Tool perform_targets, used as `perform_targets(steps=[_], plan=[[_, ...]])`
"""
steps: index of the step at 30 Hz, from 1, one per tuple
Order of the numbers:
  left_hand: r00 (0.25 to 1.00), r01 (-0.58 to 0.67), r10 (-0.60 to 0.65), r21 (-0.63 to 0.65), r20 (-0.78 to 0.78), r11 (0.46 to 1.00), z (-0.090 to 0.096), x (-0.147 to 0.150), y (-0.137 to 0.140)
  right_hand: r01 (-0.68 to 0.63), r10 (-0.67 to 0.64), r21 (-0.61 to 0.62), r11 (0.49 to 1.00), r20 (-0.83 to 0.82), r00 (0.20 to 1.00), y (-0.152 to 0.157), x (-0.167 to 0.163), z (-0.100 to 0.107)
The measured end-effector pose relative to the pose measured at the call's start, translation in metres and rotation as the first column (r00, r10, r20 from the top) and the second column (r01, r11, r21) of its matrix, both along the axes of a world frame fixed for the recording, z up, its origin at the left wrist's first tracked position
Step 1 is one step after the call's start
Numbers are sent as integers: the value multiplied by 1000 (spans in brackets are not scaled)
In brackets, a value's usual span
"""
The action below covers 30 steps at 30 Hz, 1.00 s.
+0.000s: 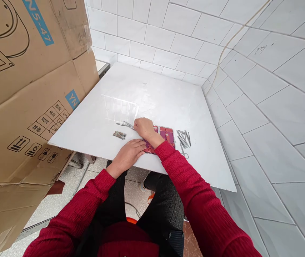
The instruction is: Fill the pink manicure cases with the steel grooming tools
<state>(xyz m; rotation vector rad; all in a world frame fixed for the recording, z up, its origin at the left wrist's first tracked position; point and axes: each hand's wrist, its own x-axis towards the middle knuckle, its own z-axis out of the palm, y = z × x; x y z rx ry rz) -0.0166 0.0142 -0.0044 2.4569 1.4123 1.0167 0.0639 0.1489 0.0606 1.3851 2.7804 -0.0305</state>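
Observation:
A manicure case [166, 135] lies opened out on the white table, its lining red and purple. My left hand [131, 153] holds the case at its left near corner, fingers over the edge. My right hand [144, 127] crosses over the case to its far left side, closed in a fist. Slim metal tools [125, 124] reach out on the left from beside this fist; whether it grips one is hidden. Nail clippers [119, 135] lie left of the case. To its right are several metal tools [184, 138] in a loose pile and small scissors [184, 151].
The white table [168, 92] meets tiled walls [152, 41] behind and at the right. A large cardboard box [42, 89] stands along the left edge. A thin cable [223, 50] hangs down the corner. My legs [163, 192] are under the near edge.

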Motion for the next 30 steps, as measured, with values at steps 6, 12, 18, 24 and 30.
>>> perform_targets(steps=[6, 12, 18, 24, 30], plan=[[1000, 4, -4, -14, 5, 1000, 0, 0, 0, -11, 10, 18, 1000, 14, 1000, -2, 1, -3], [1000, 21, -21, -15, 8, 1000, 0, -1, 0, 6, -6, 14, 1000, -21, 1000, 0, 3, -7], [1000, 17, -17, -24, -1, 1000, 3, 0, -1, 18, -19, -21, 1000, -95, 995, 2, 4, -10], [1000, -15, 15, -45, 9, 999, 2, 0, -1, 87, -124, -142, 986, -269, 955, 10, 17, 1], [1000, -9, 9, -29, -5, 1000, 1, -1, 1, 66, -139, -202, 977, -370, 919, 19, 33, 8]])
